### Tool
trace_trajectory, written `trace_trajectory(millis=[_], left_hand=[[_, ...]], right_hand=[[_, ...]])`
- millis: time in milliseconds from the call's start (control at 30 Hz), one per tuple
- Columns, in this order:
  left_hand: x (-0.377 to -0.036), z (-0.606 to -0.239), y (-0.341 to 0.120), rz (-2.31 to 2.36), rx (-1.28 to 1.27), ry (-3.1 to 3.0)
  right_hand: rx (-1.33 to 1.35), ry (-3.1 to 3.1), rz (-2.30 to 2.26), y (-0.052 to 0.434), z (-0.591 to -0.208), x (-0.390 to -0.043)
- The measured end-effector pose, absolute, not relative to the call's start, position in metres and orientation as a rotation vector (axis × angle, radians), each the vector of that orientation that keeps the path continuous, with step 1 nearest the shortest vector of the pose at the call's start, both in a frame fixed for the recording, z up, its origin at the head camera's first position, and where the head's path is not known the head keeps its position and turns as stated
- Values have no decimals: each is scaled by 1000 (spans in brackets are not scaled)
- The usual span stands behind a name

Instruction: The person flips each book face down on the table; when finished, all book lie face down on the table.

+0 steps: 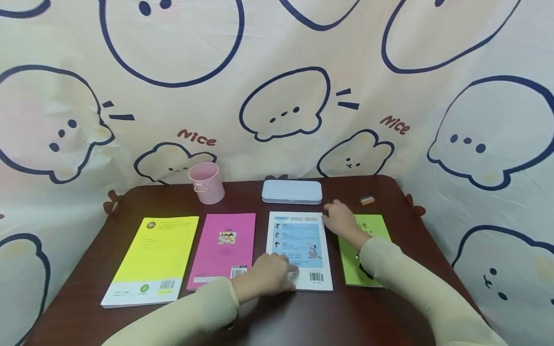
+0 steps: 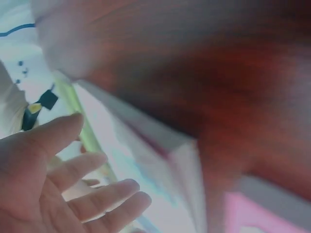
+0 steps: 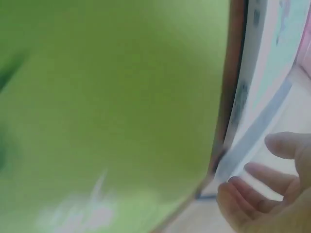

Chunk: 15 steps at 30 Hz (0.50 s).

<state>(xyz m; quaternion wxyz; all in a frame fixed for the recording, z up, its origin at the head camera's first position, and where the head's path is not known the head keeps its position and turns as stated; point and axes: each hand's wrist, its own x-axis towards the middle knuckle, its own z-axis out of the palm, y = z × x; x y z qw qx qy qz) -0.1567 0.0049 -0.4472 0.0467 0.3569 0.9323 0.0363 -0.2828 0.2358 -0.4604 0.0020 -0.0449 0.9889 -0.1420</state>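
Observation:
Between a pink book and a green book (image 1: 374, 228) lies a white book with a light-blue panel (image 1: 298, 240). My left hand (image 1: 270, 275) is over its lower left part, and in the left wrist view the fingers (image 2: 104, 199) are spread and loosely bent beside that book. At the book's upper right corner is my right hand (image 1: 339, 218), its forearm crossing above the green book. In the right wrist view its fingers (image 3: 243, 196) are relaxed, with nothing gripped. Whether either hand touches the white book cannot be told.
The pink book (image 1: 227, 245) and a yellow book (image 1: 156, 259) lie to the left on the dark brown table (image 1: 337, 317). Along the back stand a pink bucket (image 1: 209, 185) and a pale blue case (image 1: 292, 191). A small eraser (image 1: 367, 200) lies behind the green book.

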Motion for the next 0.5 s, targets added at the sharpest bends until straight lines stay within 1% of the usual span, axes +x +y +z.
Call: trace_trajectory(millis=[133,233,367,500], left_hand=[[-167,-426,26,304,1217,2888],[-172,-413,43,465,1232,2877],[-172,-410,66,523,1223,2869],[-167,-414,87,522,1282,2864]], right_hand=[[-91,3176,-396,273,-438,-282],[-28,3184,-403,297,-431,-281],[25,3124,-422,322,-435,-274],[64,3068,-431,335,-441,-262]])
